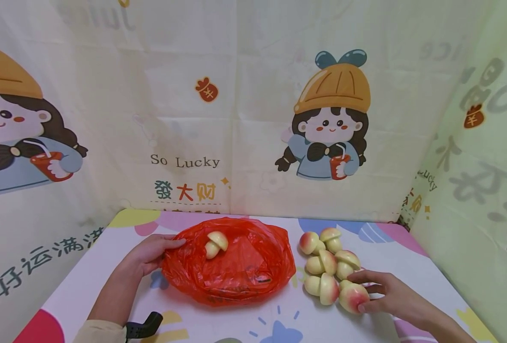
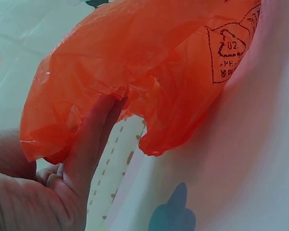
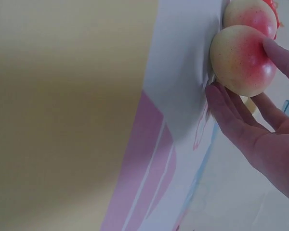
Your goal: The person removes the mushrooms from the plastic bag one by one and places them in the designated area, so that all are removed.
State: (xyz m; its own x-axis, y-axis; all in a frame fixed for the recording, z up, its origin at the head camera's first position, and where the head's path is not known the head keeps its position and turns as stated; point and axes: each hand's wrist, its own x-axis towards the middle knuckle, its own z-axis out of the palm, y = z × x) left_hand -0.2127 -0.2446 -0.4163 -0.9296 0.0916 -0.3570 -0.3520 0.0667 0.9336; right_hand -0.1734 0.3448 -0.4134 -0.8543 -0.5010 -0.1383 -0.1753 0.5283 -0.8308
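On the left, my left hand (image 1: pixel 147 253) holds the side of a red plastic bag (image 1: pixel 182 278), its thumb over the rim. The left wrist view shows straight fingers (image 2: pixel 98 126) against the bag's thin wall. The bag stands wide open on the table, with one toy mushroom (image 1: pixel 217 242) inside. My right hand (image 1: pixel 392 291) has its thumb and fingers around the pink-tipped cap of a cream toy mushroom (image 1: pixel 352 297), the nearest one of a group. From the right wrist view, this mushroom (image 3: pixel 243 60) appears to rest at the table surface.
Several more toy mushrooms (image 1: pixel 321 263) lie close together right of the bag. A patterned cloth (image 1: pixel 253 324) covers the table. Printed curtains (image 1: pixel 253 133) stand behind and at both sides. A black strap piece (image 1: pixel 145 326) sits at the left wrist.
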